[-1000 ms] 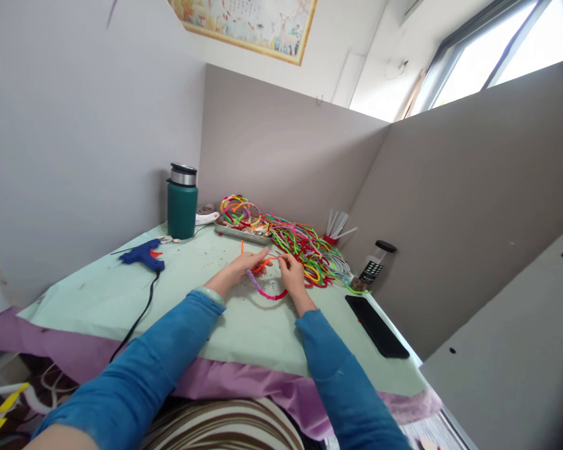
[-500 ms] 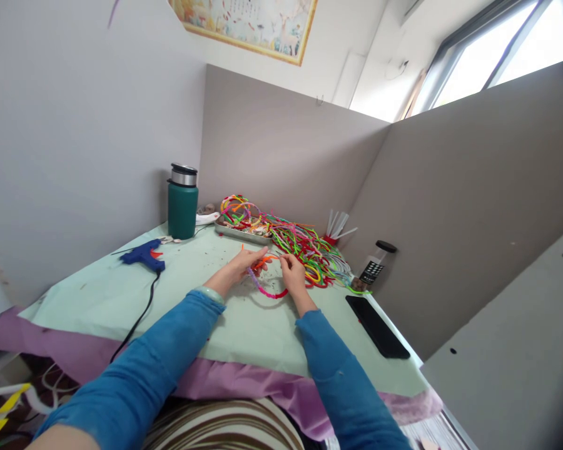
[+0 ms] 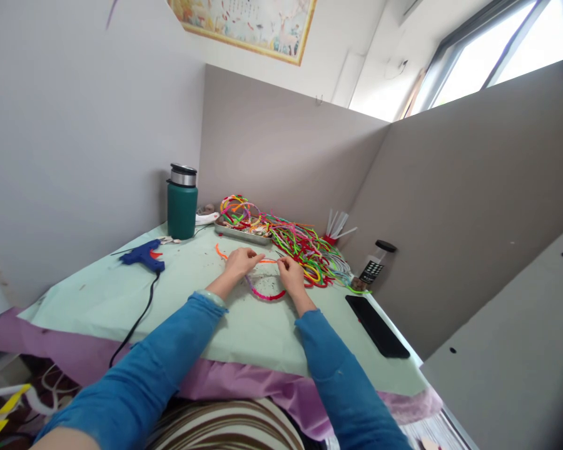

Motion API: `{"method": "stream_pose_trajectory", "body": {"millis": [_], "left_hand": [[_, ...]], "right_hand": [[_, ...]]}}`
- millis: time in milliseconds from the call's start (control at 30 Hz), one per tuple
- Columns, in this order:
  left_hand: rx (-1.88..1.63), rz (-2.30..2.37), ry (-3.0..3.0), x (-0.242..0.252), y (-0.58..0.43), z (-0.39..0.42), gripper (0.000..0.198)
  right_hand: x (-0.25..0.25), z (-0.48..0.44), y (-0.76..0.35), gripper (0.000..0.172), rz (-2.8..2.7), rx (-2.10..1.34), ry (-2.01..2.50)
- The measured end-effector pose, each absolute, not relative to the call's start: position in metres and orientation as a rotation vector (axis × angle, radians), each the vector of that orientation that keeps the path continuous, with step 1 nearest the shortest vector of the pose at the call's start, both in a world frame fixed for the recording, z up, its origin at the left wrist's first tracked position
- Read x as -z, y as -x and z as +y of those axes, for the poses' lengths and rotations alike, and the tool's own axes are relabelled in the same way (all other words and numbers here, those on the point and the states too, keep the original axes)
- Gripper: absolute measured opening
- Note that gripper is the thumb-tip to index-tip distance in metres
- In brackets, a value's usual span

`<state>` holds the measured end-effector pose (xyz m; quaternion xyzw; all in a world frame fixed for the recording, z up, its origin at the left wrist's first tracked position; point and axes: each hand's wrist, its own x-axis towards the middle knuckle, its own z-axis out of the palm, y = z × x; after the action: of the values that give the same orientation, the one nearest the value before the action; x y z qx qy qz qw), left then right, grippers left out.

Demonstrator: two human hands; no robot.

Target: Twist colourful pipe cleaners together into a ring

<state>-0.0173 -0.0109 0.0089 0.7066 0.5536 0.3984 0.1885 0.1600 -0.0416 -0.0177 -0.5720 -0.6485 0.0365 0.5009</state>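
Head camera showed the left hand and right hand a little apart, each pinching an orange pipe cleaner pulled straight between them. At their six o'clock, a pink hoop lay on the table. Any wrapping seemed barely begun, and the hoop looked mostly bare. Writing on the poster, at twelve o'clock, was too small to read.

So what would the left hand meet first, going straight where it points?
Probably the pile of pipe cleaners beyond the left hand, past the orange pipe cleaner it holds; depth unclear.
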Motion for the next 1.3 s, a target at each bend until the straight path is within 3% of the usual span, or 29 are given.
{"method": "stream_pose_trajectory", "body": {"millis": [267,600,767,933,1133,1300], "left_hand": [[-0.967,1.416,-2.125,-0.002,0.014,-0.007,0.036],[-1.075,1.551,-2.298,-0.009,0.012,-0.018,0.029],[-1.145,1.214,-2.261,-0.01,0.008,-0.018,0.02],[-1.109,0.971,-2.019,-0.012,0.005,-0.019,0.026],[-1.386,1.187,-2.171,-0.016,0.01,-0.02,0.024],[-1.224,1.46,-2.438,-0.013,0.011,-0.026,0.027]], "right_hand": [[0.018,-0.039,-0.162,0.025,-1.504,-0.048,1.433],[0.019,-0.039,-0.162,0.025,-1.482,-0.036,1.486],[0.018,-0.038,-0.163,0.025,-1.475,-0.044,1.502],[0.017,-0.041,-0.159,0.026,-1.549,-0.112,1.407],[0.016,-0.043,-0.156,0.026,-1.667,-0.236,1.294],[0.017,-0.043,-0.155,0.024,-1.657,-0.257,1.324]]}}
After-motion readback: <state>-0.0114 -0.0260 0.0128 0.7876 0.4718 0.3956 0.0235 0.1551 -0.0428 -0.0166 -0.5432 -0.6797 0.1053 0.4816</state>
